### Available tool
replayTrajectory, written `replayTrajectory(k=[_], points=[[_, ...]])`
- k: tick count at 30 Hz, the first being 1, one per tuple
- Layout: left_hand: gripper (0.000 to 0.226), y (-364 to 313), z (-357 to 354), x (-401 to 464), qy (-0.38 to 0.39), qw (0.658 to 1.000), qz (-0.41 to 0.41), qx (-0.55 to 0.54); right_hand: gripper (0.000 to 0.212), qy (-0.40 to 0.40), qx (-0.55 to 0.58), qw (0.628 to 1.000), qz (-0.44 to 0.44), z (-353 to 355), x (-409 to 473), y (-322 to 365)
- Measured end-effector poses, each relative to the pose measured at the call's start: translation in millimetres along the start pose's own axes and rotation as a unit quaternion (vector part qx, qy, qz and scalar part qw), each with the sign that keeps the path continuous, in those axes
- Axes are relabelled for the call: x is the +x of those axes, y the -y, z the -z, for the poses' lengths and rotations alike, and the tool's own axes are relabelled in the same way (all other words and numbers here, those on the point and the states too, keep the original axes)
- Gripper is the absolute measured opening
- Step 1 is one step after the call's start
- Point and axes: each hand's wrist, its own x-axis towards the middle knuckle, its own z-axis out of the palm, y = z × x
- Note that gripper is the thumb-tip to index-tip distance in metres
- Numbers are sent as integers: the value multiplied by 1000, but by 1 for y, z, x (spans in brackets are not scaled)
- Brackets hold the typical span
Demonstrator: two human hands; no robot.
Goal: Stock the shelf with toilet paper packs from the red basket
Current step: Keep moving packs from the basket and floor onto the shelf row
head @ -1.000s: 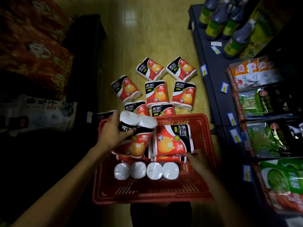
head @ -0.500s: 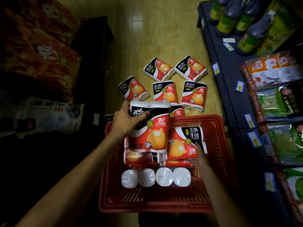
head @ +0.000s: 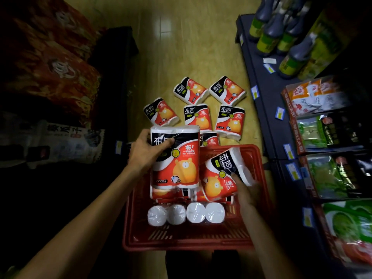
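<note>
Toilet paper pack (head: 177, 158) "BUTONG", "My Friend", "2rolls"; left hand (head: 147, 152) grip

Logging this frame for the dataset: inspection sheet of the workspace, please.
Surface: yellow wood-look floor, aisle between two shelf units.
Job's things: red basket on the floor with packs inside, four roll ends facing up; six full packs lie loose on the floor beyond it, with a seventh partly hidden.
Clutter: nothing seen besides the loose packs.
Grips: left hand holds an upright pack above the basket; right hand holds a tilted pack.
Cables: nothing seen.
Surroundings: dark shelf on the right with bottles, green snack bags and price tags; red sacks on the left.
</note>
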Motion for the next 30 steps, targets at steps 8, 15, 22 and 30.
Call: replayTrajectory(k=[8,15,22,30], points=[[54,-89,56,-38,-18,999,8,-46,65,52,-75,984,150,65,-70,137],[53,-199,123,-69,-36,999,-18,-34,53,115,-76,966,220,115,-133,281],[69,-296,180,-85,-41,998,-44,-19,56,109,-69,957,261,153,-188,398],[65,-418,229,-103,-18,988,-150,5,57,42,-71,945,317,217,-275,503]])
